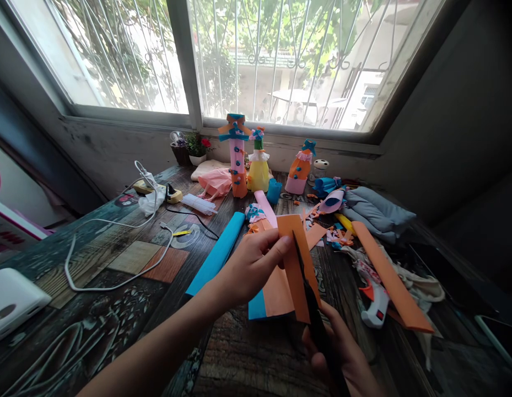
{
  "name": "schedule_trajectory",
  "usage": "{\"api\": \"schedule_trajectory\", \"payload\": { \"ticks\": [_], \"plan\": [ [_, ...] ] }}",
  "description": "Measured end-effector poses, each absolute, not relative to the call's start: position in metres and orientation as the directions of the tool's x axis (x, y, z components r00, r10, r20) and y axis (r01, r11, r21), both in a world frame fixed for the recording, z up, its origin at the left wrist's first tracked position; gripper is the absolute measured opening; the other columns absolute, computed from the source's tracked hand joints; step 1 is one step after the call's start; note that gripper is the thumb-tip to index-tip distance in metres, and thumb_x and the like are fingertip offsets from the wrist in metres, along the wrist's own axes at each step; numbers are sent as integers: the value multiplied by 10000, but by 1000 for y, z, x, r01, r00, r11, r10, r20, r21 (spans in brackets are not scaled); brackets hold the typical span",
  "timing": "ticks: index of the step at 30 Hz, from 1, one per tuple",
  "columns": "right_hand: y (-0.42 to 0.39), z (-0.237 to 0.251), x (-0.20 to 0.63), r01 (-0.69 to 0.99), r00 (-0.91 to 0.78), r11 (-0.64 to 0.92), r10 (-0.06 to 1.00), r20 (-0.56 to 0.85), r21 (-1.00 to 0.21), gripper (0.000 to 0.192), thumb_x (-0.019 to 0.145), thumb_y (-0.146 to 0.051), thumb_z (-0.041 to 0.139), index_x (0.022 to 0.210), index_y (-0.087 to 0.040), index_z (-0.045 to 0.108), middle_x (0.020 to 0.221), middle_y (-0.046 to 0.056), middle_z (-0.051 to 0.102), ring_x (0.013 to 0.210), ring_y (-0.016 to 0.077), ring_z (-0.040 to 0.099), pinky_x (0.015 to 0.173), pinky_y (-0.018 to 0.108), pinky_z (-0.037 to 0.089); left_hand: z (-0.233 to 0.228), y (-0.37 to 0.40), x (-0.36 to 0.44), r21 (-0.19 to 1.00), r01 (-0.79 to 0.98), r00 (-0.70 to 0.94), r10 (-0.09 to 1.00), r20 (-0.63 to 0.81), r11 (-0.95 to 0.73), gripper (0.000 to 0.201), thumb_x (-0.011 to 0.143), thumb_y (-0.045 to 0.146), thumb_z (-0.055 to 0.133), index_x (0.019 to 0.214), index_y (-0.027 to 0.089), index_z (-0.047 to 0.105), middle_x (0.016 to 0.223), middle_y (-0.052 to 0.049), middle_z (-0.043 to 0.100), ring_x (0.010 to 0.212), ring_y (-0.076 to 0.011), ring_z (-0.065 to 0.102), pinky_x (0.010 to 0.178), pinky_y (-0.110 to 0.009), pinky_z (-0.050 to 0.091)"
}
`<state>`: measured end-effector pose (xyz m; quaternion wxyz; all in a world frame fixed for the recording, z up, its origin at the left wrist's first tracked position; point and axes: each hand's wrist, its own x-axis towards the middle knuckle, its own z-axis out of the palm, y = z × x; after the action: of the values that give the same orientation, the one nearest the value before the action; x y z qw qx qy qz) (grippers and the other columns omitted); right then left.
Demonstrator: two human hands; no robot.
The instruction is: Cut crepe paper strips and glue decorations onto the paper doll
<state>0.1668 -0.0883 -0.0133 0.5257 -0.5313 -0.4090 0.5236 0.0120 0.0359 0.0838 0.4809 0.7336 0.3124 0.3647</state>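
My left hand [251,266] pinches the left edge of a folded orange paper strip [297,264], held upright above the table. My right hand [342,353] grips black scissors [311,300] whose blades run up along the strip's middle, cutting into it. Under the strip lie a pale orange sheet [276,295] and a blue sheet [256,309]. A rolled blue paper [217,253] lies just left of my left hand.
Decorated paper-dressed bottles [259,165] stand by the window. A white glue gun [375,303], a long orange strip [390,278], paper scraps and grey cloth [375,212] lie right. A white cable [115,231], glue sticks [200,204] and a white box [11,300] lie left.
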Motion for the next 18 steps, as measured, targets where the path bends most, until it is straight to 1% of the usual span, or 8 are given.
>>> {"api": "schedule_trajectory", "payload": {
  "ticks": [4,7,10,13,18],
  "plan": [
    [-89,-8,162,-130,152,-116,979,-136,-985,664,594,-641,684,1133,-278,547,740,19,604,659,177,562,559,245,440,85,37,10,930,124,520,821,236,-346,292,901,323,416,691,138,495,638,18,478,614,-99,464,569,-205,359],
    [-89,-3,158,-175,176,-101,976,-132,-979,623,615,-636,673,1103,-269,552,700,8,571,577,146,521,504,227,405,84,36,12,942,103,532,818,219,-320,271,900,322,407,732,136,509,650,15,487,616,-101,474,572,-208,372],
    [-89,-2,156,-202,184,-76,976,-114,-976,595,628,-617,678,1096,-278,539,652,-16,533,497,107,456,454,204,358,84,36,12,934,121,528,819,225,-335,271,896,323,407,722,139,506,650,14,490,616,-103,474,568,-212,370],
    [-89,-4,157,-193,191,-76,975,-114,-978,607,631,-613,678,1106,-266,528,636,-12,529,492,112,447,436,206,342,85,36,12,923,143,525,818,235,-357,282,891,315,412,679,144,486,635,15,489,604,-102,467,562,-215,360],
    [-89,-3,156,-188,213,-58,972,-98,-980,609,619,-597,698,1098,-262,526,612,-13,531,484,112,437,424,204,324,86,36,10,924,141,535,812,231,-356,285,888,314,411,667,146,478,632,17,487,603,-100,460,564,-215,355]
  ]
}}
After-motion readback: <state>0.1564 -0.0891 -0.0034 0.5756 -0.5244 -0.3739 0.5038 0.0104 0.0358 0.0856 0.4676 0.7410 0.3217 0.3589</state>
